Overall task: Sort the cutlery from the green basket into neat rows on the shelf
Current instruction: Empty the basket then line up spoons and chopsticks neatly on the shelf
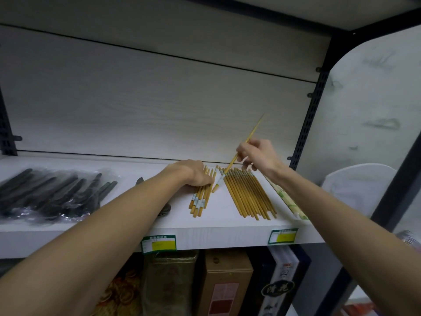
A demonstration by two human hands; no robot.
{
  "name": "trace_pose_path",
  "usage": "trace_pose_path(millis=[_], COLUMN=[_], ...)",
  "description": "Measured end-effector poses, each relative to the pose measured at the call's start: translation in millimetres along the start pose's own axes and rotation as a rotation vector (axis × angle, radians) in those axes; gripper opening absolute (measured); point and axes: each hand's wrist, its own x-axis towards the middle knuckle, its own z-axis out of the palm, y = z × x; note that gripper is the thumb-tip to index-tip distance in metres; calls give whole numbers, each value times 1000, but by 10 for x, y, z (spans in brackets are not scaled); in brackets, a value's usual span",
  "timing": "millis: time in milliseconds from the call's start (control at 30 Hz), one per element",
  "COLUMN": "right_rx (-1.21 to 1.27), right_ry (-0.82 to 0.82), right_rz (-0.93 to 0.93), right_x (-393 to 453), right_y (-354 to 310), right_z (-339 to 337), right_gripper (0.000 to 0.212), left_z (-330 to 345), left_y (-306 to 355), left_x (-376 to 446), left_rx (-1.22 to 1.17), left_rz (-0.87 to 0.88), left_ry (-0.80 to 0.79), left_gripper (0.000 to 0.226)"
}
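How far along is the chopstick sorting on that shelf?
Looks partly done: one neat row of chopsticks lies on the shelf. In hand: the right hand pinches a single chopstick. Left: the loose bunch under the left hand. The basket is out of view.

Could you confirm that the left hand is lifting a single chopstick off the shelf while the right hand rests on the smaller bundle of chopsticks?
Not quite: the hands are swapped. In the head view the right hand pinches the single chopstick, tilted up above the shelf, while the left hand rests on the smaller bundle of chopsticks.
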Motion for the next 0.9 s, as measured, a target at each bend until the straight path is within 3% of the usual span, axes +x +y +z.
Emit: trace_pose_path(millis=[233, 333, 433, 567, 767, 900], right_rx=[-9, -302, -725, -1010, -1011, -825], right_ry=[96, 28, -168, -299, -269, -234], right_rz=[-274, -323, -336, -284, -255, -189], right_x=[-177, -180, -201, -226, -205, -219], right_y=[53, 142, 246, 210, 72, 23], right_z=[90, 103, 149, 216, 307, 519], right_gripper=[15, 20, 27, 41, 32, 17], left_z=[26, 77, 140, 122, 75, 36], left_y=[-15, -19, -30, -55, -67, -95], left_x=[-25, -54, -104, -181, -260, -314], left_rx=[-13, -9, -30, -33, -55, -70], left_rz=[-11, 3, 5, 20, 49, 65], left_ry=[12, 68, 141, 131, 101, 107], left_gripper=[60, 51, 44, 40, 36, 25])
